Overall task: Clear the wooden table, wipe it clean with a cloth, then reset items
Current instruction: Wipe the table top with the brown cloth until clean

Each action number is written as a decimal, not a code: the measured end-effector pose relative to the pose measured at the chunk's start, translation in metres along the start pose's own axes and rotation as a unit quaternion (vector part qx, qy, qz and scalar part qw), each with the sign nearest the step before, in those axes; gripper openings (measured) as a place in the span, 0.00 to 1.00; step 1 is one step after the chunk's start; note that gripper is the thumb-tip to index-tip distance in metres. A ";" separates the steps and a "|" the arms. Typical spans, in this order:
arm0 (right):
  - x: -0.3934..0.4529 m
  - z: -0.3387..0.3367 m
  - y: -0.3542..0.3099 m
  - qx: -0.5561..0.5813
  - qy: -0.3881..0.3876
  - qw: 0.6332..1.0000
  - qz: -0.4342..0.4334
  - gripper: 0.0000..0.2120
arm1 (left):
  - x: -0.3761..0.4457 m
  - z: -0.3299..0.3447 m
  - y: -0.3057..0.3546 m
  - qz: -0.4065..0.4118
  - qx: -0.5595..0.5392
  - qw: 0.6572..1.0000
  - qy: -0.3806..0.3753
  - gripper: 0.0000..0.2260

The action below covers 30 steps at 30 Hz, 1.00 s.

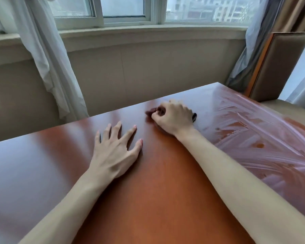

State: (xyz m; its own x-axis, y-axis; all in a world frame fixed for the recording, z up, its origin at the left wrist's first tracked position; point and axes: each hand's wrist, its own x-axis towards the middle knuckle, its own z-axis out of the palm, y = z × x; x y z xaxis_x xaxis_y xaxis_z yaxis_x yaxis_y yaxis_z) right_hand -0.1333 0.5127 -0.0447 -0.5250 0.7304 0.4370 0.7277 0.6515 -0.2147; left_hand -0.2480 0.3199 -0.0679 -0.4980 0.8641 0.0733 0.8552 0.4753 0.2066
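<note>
A glossy reddish-brown wooden table (pixel 157 191) fills the lower view. My right hand (pixel 173 118) is curled near the table's far edge, gripping a small dark cloth (pixel 151 111) that is mostly hidden under the palm; a dark bit shows by the wrist side too. Wet wipe streaks (pixel 245 134) cover the table's right part. My left hand (pixel 114 150) lies flat on the table with fingers spread, a short way left of the right hand.
A beige wall and window sill (pixel 130 32) run behind the table. White curtain (pixel 48 59) hangs at the left. At the right stand a grey-brown curtain (pixel 253 41) and an upholstered chair back (pixel 278 67).
</note>
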 end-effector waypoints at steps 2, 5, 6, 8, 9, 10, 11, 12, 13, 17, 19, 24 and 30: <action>0.052 0.023 0.004 0.007 0.001 1.000 0.029 0.15 | -0.002 0.000 0.001 -0.002 0.007 1.000 0.005 0.34; 0.103 0.042 0.007 0.008 -0.015 0.999 0.048 0.17 | -0.002 0.000 0.002 -0.003 0.011 1.000 0.003 0.33; 0.110 0.044 0.008 0.008 -0.020 0.998 0.051 0.18 | -0.001 -0.001 0.003 -0.004 0.009 1.000 0.004 0.33; 0.108 0.043 0.007 0.014 -0.016 0.998 0.055 0.18 | -0.002 -0.001 0.003 -0.006 0.001 1.000 0.005 0.33; 0.099 0.038 0.005 0.016 -0.013 0.998 0.055 0.17 | -0.003 -0.002 0.003 -0.006 -0.003 1.000 0.003 0.33; 0.085 0.033 0.004 0.019 -0.011 0.999 0.048 0.16 | -0.003 -0.002 0.003 -0.007 -0.006 1.000 0.000 0.33; 0.067 0.025 0.002 0.021 -0.013 0.999 0.036 0.16 | -0.003 -0.002 0.003 -0.007 -0.009 1.000 -0.002 0.33; 0.044 0.015 0.000 0.023 -0.020 0.999 0.021 0.16 | -0.003 -0.003 0.003 -0.008 -0.010 1.000 -0.009 0.33; 0.019 0.004 -0.001 0.023 -0.030 0.999 0.006 0.17 | -0.002 -0.004 0.003 -0.008 -0.009 1.000 -0.015 0.33; -0.089 -0.049 -0.010 0.010 -0.045 0.998 -0.042 0.20 | -0.003 -0.006 0.003 -0.005 -0.003 1.000 -0.019 0.29; -0.140 -0.071 -0.014 0.017 -0.019 0.998 -0.050 0.19 | -0.005 -0.007 0.003 0.000 -0.006 1.000 -0.017 0.29; -0.180 -0.089 -0.018 0.046 -0.004 0.995 -0.084 0.15 | -0.005 -0.006 0.001 0.006 -0.011 1.000 -0.011 0.29; -0.047 -0.026 -0.003 0.026 -0.020 0.999 -0.026 0.17 | -0.003 -0.002 0.000 0.003 -0.020 1.000 -0.001 0.33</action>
State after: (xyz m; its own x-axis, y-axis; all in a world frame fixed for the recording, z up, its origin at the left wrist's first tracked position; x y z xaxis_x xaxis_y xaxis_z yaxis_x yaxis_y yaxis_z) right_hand -0.0993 0.4716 -0.0422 -0.5787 0.7026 0.4141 0.6758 0.6973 -0.2388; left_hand -0.2465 0.3172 -0.0658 -0.4927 0.8671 0.0727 0.8516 0.4634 0.2449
